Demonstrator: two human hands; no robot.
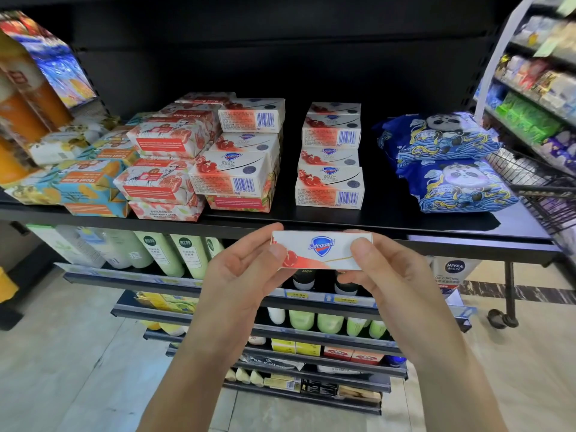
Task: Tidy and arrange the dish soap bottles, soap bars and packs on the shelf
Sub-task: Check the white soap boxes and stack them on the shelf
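Observation:
Both hands hold one white and red Safeguard soap box in front of the black shelf's edge. My left hand pinches its left end and my right hand pinches its right end. On the shelf behind it stands a neat stack of the same boxes. To the left is a looser pile of Safeguard boxes, pink wrapped Goat Soap bars and blue-orange Goat Soap bars. Two blue panda packs lie stacked at the right.
Tall orange cartons stand at the shelf's far left. Green and white bottles fill the lower shelves, with a Nivea Men tube at the right. A wire cart and another stocked rack are on the right.

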